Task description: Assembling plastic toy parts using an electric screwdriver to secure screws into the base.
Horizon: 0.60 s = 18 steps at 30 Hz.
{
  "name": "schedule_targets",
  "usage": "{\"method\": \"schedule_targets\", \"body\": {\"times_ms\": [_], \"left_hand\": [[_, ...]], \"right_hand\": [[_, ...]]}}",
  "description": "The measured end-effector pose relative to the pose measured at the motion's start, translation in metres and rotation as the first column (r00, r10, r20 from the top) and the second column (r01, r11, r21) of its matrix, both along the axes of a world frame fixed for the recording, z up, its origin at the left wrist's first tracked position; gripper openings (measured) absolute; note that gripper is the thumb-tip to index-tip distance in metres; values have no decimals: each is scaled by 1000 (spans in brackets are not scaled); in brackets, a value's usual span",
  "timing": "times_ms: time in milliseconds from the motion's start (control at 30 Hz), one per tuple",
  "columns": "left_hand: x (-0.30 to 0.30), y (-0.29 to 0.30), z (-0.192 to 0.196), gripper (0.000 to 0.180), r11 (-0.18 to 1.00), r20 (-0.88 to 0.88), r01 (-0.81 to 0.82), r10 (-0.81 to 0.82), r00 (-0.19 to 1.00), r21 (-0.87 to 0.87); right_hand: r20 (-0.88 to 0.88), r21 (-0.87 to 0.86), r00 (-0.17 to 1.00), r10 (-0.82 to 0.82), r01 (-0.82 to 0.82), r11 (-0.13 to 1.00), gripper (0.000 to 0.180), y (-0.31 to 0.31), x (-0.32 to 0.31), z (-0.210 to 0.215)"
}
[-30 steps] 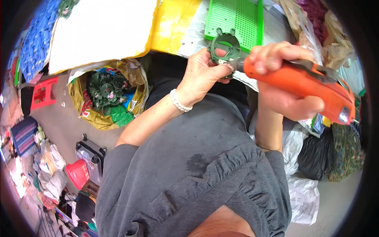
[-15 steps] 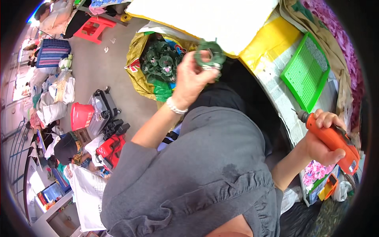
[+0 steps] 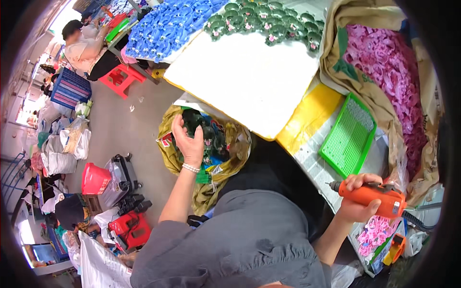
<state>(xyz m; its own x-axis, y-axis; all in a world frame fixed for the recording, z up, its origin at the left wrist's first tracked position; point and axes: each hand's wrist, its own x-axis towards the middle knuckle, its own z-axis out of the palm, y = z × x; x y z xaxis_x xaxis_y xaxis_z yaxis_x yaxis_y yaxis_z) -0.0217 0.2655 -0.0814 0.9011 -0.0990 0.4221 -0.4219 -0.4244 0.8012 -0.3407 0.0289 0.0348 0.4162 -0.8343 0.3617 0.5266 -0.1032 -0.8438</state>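
Note:
My left hand (image 3: 191, 146), a beaded bracelet at its wrist, is over a yellow sack (image 3: 242, 146) with its fingers and thumb apart. Nothing shows in its grasp. Inside the sack lie dark green plastic pieces (image 3: 217, 144) with small pink details, partly hidden by the hand. On the right, my right hand (image 3: 357, 198) is wrapped round an orange electric screwdriver (image 3: 372, 196), its bit toward the left. Below that hand sit small pink plastic parts (image 3: 377, 234). A green perforated tray (image 3: 346, 144) holding small grey bits lies on the bench beyond the screwdriver.
A white board (image 3: 240, 81) on the table carries rows of green pieces (image 3: 269, 24) at its far side, beside many blue pieces (image 3: 168, 29). A brown sack (image 3: 331, 57) of pink parts stands right. Another person (image 3: 86, 48) sits far left near a red stool (image 3: 122, 79).
The green ring-shaped piece is gone from my left hand, which has opened and moved left and down over the sack. The view has shifted, showing more of the table. The right hand keeps the screwdriver.

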Motion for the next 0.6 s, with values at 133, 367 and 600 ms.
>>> {"method": "schedule_targets", "body": {"times_ms": [133,367,600], "left_hand": [[39,-40,42,44,988,262,138,-114,958,-75],[175,-135,68,45,956,74,267,-277,958,124],[283,-206,60,55,953,-320,215,-139,937,215]], "right_hand": [[-34,6,999,-16,17,1000,62,-5,3,1],[-35,10,999,-38,39,999,59,-19,6,1],[-77,18,992,-97,99,995,58,-25,8,-2]]}}
